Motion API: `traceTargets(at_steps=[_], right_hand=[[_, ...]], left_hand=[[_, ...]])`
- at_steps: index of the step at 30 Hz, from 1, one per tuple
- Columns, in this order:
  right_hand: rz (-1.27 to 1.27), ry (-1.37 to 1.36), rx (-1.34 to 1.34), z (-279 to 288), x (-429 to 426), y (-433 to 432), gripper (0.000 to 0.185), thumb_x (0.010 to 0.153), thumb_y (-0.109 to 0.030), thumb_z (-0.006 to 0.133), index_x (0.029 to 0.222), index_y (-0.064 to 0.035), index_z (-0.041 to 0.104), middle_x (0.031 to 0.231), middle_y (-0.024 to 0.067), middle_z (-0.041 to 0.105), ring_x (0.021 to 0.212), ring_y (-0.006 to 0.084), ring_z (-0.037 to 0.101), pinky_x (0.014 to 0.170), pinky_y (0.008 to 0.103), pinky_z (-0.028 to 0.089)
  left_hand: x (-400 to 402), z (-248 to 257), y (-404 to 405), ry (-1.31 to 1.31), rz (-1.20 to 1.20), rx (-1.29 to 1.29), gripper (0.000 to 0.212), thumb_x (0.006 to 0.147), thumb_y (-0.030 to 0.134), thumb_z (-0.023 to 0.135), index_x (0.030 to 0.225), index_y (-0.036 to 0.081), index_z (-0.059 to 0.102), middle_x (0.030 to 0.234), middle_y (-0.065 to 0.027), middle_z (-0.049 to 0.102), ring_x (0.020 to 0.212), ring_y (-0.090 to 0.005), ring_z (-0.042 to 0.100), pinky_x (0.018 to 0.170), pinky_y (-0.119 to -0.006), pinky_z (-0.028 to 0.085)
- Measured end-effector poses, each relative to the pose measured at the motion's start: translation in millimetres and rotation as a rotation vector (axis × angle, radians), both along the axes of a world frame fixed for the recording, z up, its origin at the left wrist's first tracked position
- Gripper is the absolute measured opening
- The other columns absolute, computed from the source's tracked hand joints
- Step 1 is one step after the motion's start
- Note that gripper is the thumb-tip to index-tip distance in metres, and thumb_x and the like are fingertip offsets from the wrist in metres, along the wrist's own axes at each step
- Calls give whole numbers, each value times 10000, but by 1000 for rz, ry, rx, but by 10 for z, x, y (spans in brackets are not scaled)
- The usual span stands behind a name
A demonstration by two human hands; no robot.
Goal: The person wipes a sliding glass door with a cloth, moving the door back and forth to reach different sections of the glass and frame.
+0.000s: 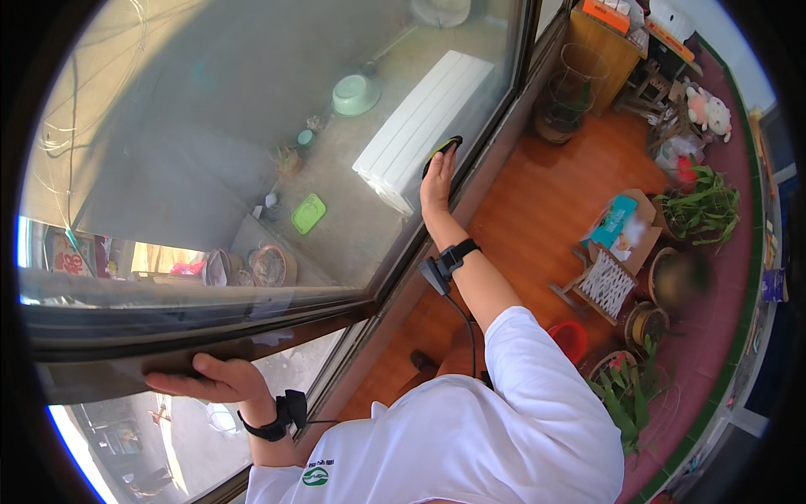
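A large glass window pane (208,157) in a dark frame stands in front of me. My right hand (439,179) presses a black and yellow-green cleaning pad (442,154) against the glass, near the pane's lower right edge. At the lower left, my left hand (211,379) lies against the dark window frame (119,372), fingers stretched and thumb apart, holding nothing. Each wrist wears a black strap with a small device. Through the glass show a white ribbed object (425,120), a pale green basin (354,94) and a bright green tray (308,213).
Along the right stand a small woven-seat chair (604,283), a cardboard box (641,236), a red bucket (568,340) and several potted plants (696,205). A wire-framed pot (560,110) stands beside a wooden cabinet (604,53). A plush toy (708,110) lies near the wall.
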State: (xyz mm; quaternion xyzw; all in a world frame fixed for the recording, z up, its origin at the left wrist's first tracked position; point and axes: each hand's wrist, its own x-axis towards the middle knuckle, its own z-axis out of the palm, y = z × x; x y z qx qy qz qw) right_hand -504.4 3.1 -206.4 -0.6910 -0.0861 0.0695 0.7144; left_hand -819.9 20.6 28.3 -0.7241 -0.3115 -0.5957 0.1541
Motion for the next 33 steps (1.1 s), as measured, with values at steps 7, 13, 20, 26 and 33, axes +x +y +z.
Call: traceTargets(at_steps=[7,13,20,26,33], right_hand=[[173,815,-19,-586,106,-175,591,963,-407,228,1437,-99,58,1472,160,147,1321,354,219,1056,446,256],[286,831,261,-311,154,-232,605,962,-332,299,1433,-63,31,1480,165,101,1357,289,145,1074,379,201],[313,-306,182,887,594,-338,549,980,-311,263,1420,-22,109,1470,227,40,1365,348,75,1096,396,132],[106,-24,161,389,948,-134,559,976,-350,245,1419,-29,129,1472,204,82,1364,331,99,1106,392,141],[35,768,215,-688,946,-91,516,981,-299,250,1434,-95,111,1477,142,143,1337,300,208,1080,369,230]], left_hand=[[-49,-71,-11,-45,132,-27,582,978,312,305,1400,-39,112,1451,-204,120,1295,-299,267,1030,-376,305],[-9,-27,-12,13,242,9,567,978,310,303,1403,-22,127,1433,-206,166,1271,-300,302,999,-369,346],[-12,113,-38,-43,231,0,573,956,323,365,1394,3,180,1402,-205,238,1222,-308,372,939,-356,407],[-16,231,-20,-24,403,81,745,879,495,468,1395,28,201,1346,-224,324,1149,-333,462,829,-363,494],[-105,248,16,1,350,99,750,882,381,537,1389,-10,146,1320,-251,324,1139,-335,457,848,-343,497]])
